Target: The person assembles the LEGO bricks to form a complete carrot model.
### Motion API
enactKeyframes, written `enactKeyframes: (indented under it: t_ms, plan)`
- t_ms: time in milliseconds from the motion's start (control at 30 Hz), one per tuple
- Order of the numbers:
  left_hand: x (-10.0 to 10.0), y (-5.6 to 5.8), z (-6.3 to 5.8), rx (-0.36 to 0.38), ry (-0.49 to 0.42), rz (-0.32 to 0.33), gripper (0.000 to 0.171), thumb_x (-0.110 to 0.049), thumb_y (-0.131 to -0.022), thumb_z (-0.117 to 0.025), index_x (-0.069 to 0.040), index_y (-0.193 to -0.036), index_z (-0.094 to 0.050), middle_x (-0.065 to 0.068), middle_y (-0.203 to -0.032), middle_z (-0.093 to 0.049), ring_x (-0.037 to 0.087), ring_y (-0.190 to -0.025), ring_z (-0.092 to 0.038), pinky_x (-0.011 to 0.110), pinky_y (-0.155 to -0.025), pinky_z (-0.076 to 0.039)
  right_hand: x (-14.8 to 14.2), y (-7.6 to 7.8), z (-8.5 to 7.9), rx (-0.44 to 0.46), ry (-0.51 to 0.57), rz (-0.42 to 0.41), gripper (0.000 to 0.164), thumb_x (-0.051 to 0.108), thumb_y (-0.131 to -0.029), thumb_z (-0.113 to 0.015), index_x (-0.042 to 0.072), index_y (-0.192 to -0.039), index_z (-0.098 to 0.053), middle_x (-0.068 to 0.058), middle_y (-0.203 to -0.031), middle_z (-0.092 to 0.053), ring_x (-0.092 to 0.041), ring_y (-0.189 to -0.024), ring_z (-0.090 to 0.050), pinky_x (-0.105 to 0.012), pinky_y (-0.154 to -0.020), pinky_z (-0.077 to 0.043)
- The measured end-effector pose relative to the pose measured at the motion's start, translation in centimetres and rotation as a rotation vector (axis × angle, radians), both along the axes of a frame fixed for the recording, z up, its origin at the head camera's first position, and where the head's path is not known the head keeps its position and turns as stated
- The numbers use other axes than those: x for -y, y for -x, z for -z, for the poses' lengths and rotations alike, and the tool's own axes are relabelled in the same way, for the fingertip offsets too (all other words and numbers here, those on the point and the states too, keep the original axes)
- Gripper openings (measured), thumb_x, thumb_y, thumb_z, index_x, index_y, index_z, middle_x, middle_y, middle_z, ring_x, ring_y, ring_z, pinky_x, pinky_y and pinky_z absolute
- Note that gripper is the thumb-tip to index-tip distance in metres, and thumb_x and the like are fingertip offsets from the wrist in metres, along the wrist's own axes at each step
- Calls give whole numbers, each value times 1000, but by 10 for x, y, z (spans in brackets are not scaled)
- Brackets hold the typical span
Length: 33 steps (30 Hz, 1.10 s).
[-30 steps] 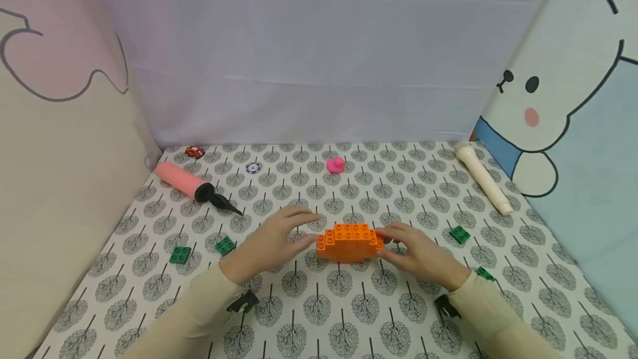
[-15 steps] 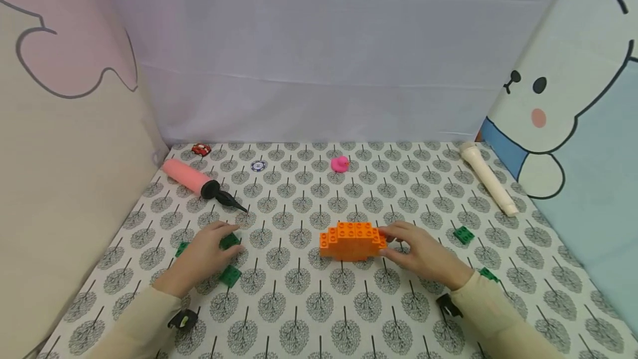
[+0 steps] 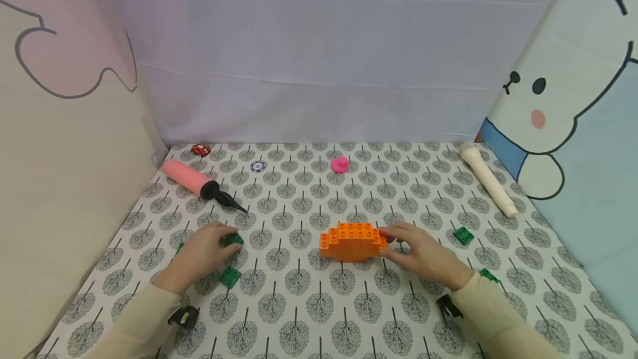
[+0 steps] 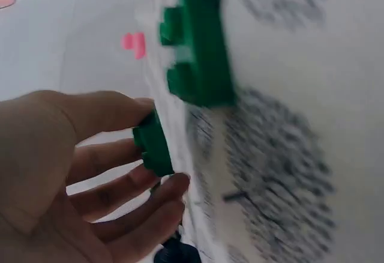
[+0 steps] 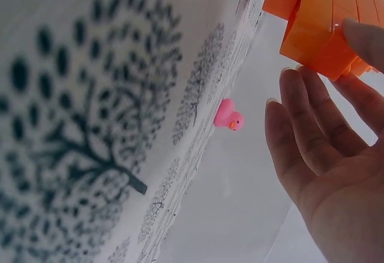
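My left hand (image 3: 199,251) pinches a green toy brick (image 4: 155,144) between thumb and fingertips, close to the tablecloth. Just nearer than that hand lies another green brick (image 3: 230,276), large at the top of the left wrist view. A third green brick (image 3: 180,247) is mostly hidden behind the hand. In the middle of the table stands a stepped block of joined orange bricks (image 3: 351,242). The thumb and index finger of my right hand (image 3: 421,254) grip its right end, while the other fingers of that hand stay extended beneath in the right wrist view.
Two green bricks, one further out (image 3: 463,235) and one by the right wrist (image 3: 488,275), lie to the right. Further back are a pink pump (image 3: 186,177), a red toy car (image 3: 201,150), a poker chip (image 3: 258,166), a pink duck (image 3: 340,164) and a white tube (image 3: 488,179).
My left hand has left the orange block, moved left to the green bricks and taken hold of one. The right hand still grips the orange block's right end.
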State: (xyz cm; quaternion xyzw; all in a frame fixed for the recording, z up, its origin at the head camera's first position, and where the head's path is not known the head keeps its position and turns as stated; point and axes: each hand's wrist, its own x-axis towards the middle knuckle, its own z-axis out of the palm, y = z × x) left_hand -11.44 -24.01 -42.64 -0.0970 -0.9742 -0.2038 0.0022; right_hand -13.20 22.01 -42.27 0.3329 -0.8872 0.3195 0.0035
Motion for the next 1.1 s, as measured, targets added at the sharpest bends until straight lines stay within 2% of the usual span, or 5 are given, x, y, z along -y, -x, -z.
enactKeyframes:
  t_ms: [167,467,600,800,1100]
  plan:
    - [-27,1,-15,-46,-138,112,41,-19,-92,-71,-1,-129,-65,14,-116,-64,32,-103,-62,49,-82,-55,0,2,-1,-4,6,-6,44,28,-94,-70,9,-132,-63,5,-116,-63,-18,-100,-64,-39,-84,-58]
    - [-104,6,-39,-300,-328,410,38,-20,-87,-79,-8,-122,-71,4,-121,-68,20,-113,-64,35,-99,-53,-1,2,1,-26,-13,-2,44,28,-94,-71,8,-132,-63,5,-116,-64,-15,-99,-64,-37,-84,-57]
    - [-132,9,-43,-328,-399,523,35,-18,-88,-77,-8,-121,-71,3,-121,-68,16,-113,-64,27,-98,-52,-1,0,1,-15,-10,2,44,28,-94,-71,7,-132,-63,5,-116,-64,-15,-99,-64,-38,-84,-58]
    - [-154,13,-40,-296,-399,549,32,-20,-89,-76,-8,-119,-72,2,-121,-69,14,-113,-63,26,-100,-50,0,-1,2,-9,-13,4,44,30,-95,-69,8,-132,-63,5,-116,-64,-16,-99,-64,-40,-84,-57]
    - [-157,19,-39,-264,-378,548,35,-23,-89,-76,-7,-120,-71,4,-123,-70,17,-115,-63,30,-102,-50,0,1,0,-23,1,-12,43,26,-93,-71,8,-131,-63,5,-116,-64,-17,-100,-65,-39,-86,-57]
